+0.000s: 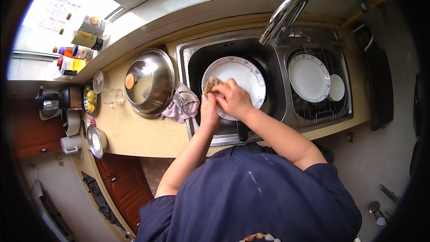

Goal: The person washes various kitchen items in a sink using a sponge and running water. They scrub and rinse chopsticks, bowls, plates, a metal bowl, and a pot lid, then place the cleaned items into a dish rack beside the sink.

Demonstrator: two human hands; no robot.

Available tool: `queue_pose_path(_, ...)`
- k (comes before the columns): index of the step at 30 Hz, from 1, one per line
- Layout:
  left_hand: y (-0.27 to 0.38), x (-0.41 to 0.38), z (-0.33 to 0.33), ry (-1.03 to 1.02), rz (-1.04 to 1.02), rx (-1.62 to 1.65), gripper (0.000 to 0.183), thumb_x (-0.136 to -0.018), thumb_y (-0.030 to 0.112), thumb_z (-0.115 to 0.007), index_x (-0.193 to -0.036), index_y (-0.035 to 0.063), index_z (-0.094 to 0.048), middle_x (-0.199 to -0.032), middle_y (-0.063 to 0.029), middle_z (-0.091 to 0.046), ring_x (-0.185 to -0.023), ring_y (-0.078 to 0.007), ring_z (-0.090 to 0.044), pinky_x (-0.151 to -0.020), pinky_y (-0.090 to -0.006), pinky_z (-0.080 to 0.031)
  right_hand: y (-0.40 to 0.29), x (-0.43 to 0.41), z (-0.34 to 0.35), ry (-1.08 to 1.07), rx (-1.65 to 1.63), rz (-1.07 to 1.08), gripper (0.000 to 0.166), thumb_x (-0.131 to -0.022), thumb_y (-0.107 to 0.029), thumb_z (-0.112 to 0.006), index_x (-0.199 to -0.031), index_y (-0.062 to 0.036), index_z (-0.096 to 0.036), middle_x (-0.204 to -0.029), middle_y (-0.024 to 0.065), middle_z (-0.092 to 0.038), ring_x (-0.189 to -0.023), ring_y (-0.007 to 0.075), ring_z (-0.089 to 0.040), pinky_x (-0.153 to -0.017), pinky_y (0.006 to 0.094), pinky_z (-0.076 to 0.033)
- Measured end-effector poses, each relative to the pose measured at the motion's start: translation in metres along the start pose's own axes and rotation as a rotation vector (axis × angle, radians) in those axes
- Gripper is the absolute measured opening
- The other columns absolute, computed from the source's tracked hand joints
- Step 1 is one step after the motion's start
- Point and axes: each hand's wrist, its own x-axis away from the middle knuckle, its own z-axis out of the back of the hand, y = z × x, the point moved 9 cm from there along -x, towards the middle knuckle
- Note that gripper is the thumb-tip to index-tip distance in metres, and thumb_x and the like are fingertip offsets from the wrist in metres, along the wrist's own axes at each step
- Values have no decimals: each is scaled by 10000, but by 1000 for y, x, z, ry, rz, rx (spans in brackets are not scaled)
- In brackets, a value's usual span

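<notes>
A large white plate [243,77] with a floral-patterned rim is held over the left basin [273,107] of a steel sink. My left hand [209,116] grips its near left edge, the thumb lying on top. In my right hand [235,100] is a crumpled brownish scrubbing cloth [212,83], pressed on the plate's left rim. Below the plate a black handle [241,131] sticks out toward me; what it belongs to is mostly hidden. The chrome faucet [280,16] arches behind the plate, with no water seen running.
In the right basin, a wire rack [305,116] holds a patterned plate [307,77] and a smaller white dish [336,87]. Left of the sink stand a lidded steel pot [158,74], a pinkish cloth [183,107] and a glass pitcher [113,97]. Several bottles [87,38] line the windowsill.
</notes>
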Motion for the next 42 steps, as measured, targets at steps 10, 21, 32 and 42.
queue_pose_path(10, 49, -4, 13, 228, -222, -226, 418, -1029, 239, -414, -1341, -38, -393, -1281, -168, -518, -1164, -242, -501, -1014, -348, -376, 70, 16, 25, -8, 202, -319, 247, -792, -264, -693, -1026, -186, -673, -1049, 113, -539, -910, 318, -634, -786, 423, -532)
queue_pose_path(21, 47, 7, 13, 314, -152, -336, 463, -1022, 233, -419, -1389, -35, -336, -1314, -174, -493, -1192, -257, -483, -1042, -357, -348, 127, -10, 75, 408, 170, -373, 250, -825, -219, -697, -1059, -183, -619, -1058, 111, -539, -916, 337, -608, -745, 434, -524)
queue_pose_path(32, 39, 0, -6, -55, 54, -146, 654, -900, 147, -591, -1453, 11, -270, -1445, -192, -364, -1320, -328, -389, -1083, -406, -347, 130, 21, -9, -104, -1577, -731, 558, -871, -155, -569, -1385, -70, -368, -1261, 143, -556, -1137, 273, -583, -918, 399, -520)
queue_pose_path(42, 87, 48, -113, -718, -1000, -1419, 258, -741, 124, -691, -996, 92, -663, -1233, -30, -635, -1142, -239, -610, -912, -348, -522, 117, 5, 31, -86, -1403, -635, 495, -911, -165, -505, -1381, -38, -416, -1270, 122, -568, -1145, 250, -579, -967, 386, -491)
